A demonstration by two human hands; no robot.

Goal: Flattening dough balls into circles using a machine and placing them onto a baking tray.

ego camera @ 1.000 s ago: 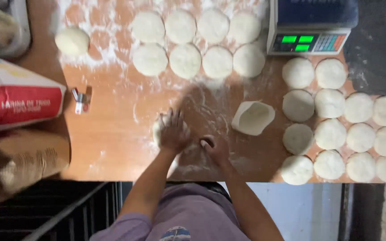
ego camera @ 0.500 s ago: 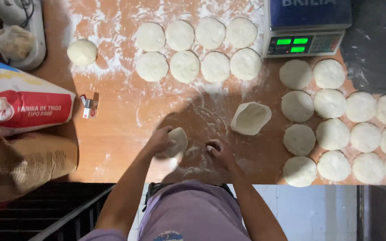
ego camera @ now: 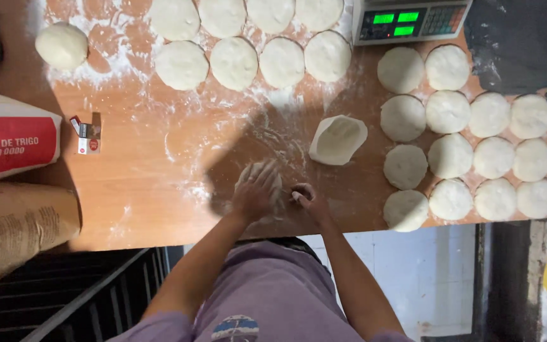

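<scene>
Left hand (ego camera: 254, 193) spread flat on a dough piece (ego camera: 262, 172) – right hand (ego camera: 308, 199) curled shut at its three o'clock, on the floured table (ego camera: 147, 183).

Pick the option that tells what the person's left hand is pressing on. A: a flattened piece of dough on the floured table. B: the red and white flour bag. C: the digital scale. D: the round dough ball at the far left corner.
A: the left hand lies spread, palm down, on a flattened piece of dough on the table, with the right hand close beside it.
</scene>
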